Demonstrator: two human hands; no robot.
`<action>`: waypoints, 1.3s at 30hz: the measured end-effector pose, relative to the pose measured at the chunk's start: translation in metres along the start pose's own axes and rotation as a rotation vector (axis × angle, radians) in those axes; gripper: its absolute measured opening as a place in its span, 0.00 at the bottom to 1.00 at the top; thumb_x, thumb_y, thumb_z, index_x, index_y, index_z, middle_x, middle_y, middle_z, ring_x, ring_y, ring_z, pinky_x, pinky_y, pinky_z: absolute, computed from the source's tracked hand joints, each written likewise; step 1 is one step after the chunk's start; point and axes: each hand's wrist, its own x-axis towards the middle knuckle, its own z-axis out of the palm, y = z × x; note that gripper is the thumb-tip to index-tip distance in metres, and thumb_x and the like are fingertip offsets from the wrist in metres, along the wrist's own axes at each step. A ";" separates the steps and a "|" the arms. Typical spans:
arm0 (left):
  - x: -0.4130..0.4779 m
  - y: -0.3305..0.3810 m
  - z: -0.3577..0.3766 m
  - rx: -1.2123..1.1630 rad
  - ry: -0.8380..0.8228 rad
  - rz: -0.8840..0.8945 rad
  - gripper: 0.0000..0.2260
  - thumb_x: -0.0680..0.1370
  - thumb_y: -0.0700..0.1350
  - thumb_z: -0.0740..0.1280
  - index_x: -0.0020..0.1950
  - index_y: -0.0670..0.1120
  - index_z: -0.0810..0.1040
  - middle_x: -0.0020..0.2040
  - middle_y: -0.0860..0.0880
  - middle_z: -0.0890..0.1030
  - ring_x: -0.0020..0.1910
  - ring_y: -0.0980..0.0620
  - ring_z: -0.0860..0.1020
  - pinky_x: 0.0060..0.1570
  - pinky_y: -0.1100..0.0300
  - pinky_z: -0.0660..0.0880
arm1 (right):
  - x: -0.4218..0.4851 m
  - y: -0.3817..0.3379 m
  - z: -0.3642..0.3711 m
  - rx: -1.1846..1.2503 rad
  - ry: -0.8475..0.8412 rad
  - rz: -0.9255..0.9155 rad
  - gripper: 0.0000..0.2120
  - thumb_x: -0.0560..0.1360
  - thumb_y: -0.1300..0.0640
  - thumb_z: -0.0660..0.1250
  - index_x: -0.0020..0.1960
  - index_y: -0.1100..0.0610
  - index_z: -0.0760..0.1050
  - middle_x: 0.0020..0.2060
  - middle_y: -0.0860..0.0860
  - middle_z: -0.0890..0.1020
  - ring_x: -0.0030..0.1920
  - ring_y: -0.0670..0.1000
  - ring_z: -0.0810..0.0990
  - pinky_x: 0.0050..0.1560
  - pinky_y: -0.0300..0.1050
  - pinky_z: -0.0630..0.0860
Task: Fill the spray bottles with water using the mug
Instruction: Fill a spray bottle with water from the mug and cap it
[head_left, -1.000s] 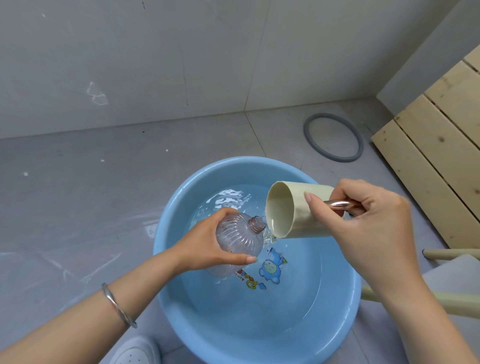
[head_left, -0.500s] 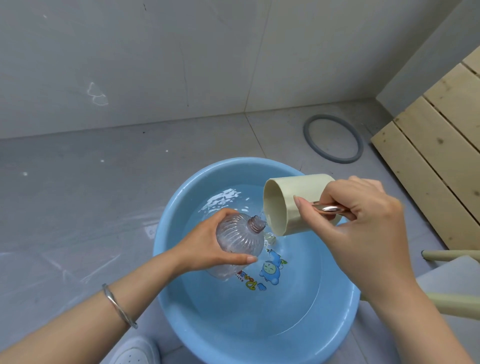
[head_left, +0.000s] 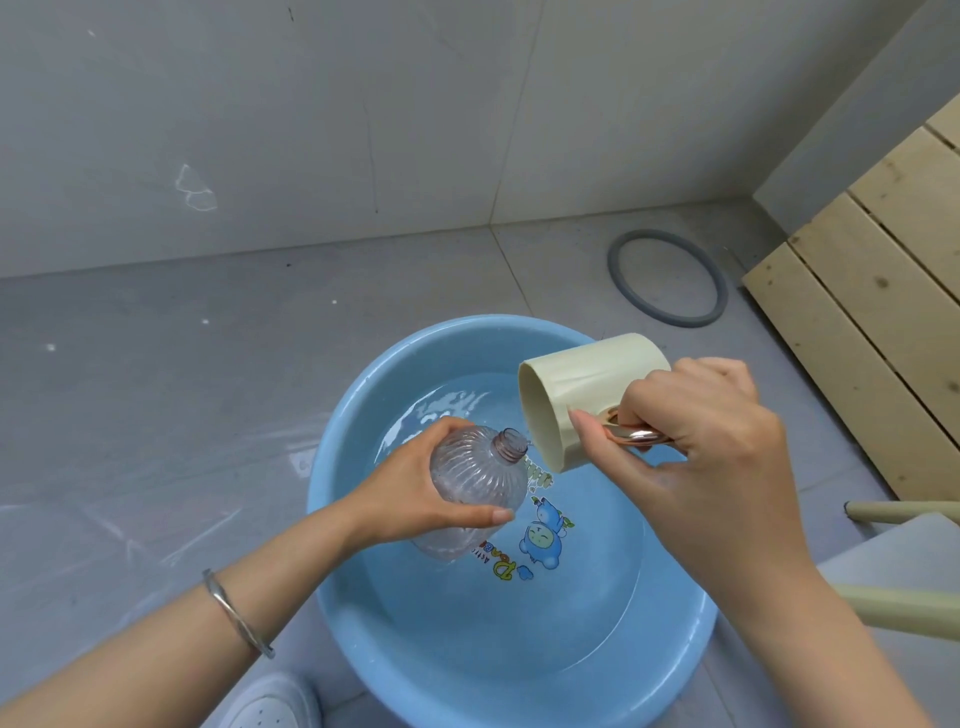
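Note:
A clear ribbed spray bottle (head_left: 478, 470) with its top off is tilted over the blue basin (head_left: 343, 415), its open neck pointing up and right. My left hand (head_left: 415, 493) grips the bottle's body from the left. A cream mug (head_left: 576, 384) lies tipped on its side, mouth facing left, its rim just right of the bottle's neck. My right hand (head_left: 706, 457) holds the mug by its shiny copper handle. Water fills the basin's bottom over a cartoon print.
A grey rubber ring (head_left: 667, 278) lies on the tiled floor behind the basin. Wooden slats (head_left: 878, 291) stand at the right. Cream chair legs (head_left: 893, 512) and a grey seat sit at the right edge. A white shoe (head_left: 270, 701) is below the basin.
The mug has tipped further and risen slightly, its base swinging up and back. My left hand and the bottle have stayed almost still.

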 end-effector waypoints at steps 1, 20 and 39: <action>0.000 0.000 0.000 -0.008 -0.001 -0.001 0.39 0.54 0.69 0.77 0.61 0.62 0.70 0.56 0.65 0.78 0.57 0.66 0.76 0.60 0.64 0.72 | 0.000 0.000 0.000 0.008 -0.006 0.004 0.18 0.70 0.56 0.72 0.30 0.54 0.63 0.27 0.43 0.61 0.34 0.46 0.57 0.43 0.41 0.62; -0.003 -0.009 -0.003 -0.048 0.023 -0.020 0.38 0.54 0.66 0.78 0.62 0.60 0.72 0.56 0.63 0.80 0.55 0.65 0.78 0.56 0.69 0.71 | -0.079 0.075 0.067 0.186 -0.480 0.774 0.15 0.75 0.49 0.68 0.34 0.55 0.73 0.23 0.46 0.70 0.32 0.50 0.68 0.33 0.41 0.61; -0.002 -0.010 -0.002 -0.056 0.033 -0.033 0.42 0.53 0.67 0.78 0.64 0.57 0.72 0.57 0.61 0.79 0.55 0.66 0.78 0.55 0.71 0.70 | -0.101 0.077 0.079 0.385 -0.407 0.894 0.19 0.76 0.52 0.67 0.33 0.64 0.71 0.26 0.50 0.69 0.29 0.45 0.63 0.31 0.39 0.59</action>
